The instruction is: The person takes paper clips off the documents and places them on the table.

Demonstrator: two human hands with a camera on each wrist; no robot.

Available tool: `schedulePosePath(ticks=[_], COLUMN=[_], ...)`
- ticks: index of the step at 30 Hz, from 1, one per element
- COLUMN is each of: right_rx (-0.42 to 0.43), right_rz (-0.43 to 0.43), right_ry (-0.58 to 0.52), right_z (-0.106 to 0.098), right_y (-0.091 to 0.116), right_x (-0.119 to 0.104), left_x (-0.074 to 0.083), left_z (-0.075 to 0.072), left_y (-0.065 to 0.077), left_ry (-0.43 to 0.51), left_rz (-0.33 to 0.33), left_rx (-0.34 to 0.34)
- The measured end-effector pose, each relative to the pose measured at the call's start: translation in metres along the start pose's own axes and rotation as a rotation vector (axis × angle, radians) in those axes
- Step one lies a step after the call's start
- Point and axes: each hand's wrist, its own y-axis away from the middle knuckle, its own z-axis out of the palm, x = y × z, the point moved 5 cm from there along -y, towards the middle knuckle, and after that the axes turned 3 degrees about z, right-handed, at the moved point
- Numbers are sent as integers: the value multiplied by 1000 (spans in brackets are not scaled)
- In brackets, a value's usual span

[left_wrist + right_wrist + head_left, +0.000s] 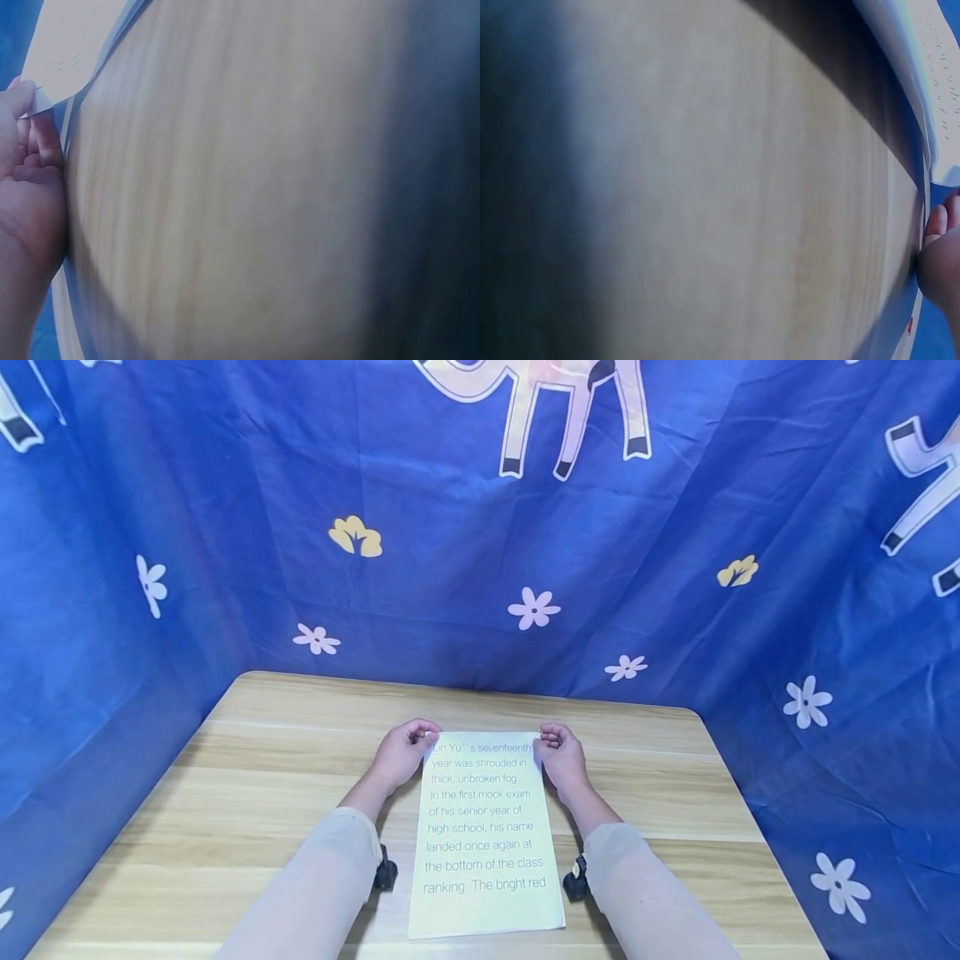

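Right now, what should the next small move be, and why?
Probably raise the top edge of the printed paper slightly and evenly: the left grip pinches its top-left corner, and the right grip appears to hold the top-right one.

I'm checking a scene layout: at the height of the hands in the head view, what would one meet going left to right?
Blue patterned fabric, pale wood-grain tabletop, bare left hand, pale-yellow rectangular printed paper, bare right hand, more tabletop, more blue fabric.
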Motion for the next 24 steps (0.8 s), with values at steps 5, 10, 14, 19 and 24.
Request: schedulePosePath(ticks=[5, 10, 14, 19, 24], right_rx=[-9, -9, -8, -5, -9], right_rz=[-23, -37, -29, -11, -28], right_ry=[42, 59, 53, 16, 18], right_z=[-2, -5, -9, -15, -22], right_y=[1, -1, -2, -3, -3], right_x=[-4, -5, -4, -6, -9], left_x=[0, 0, -1, -1, -1], left_z=[0, 0, 0, 0, 0], left_y=[1, 0, 0, 0, 0], left_ry=[14, 10, 3, -1, 13], left_rz=[8, 8, 5, 11, 13], left_rx=[2, 9, 7, 3, 0])
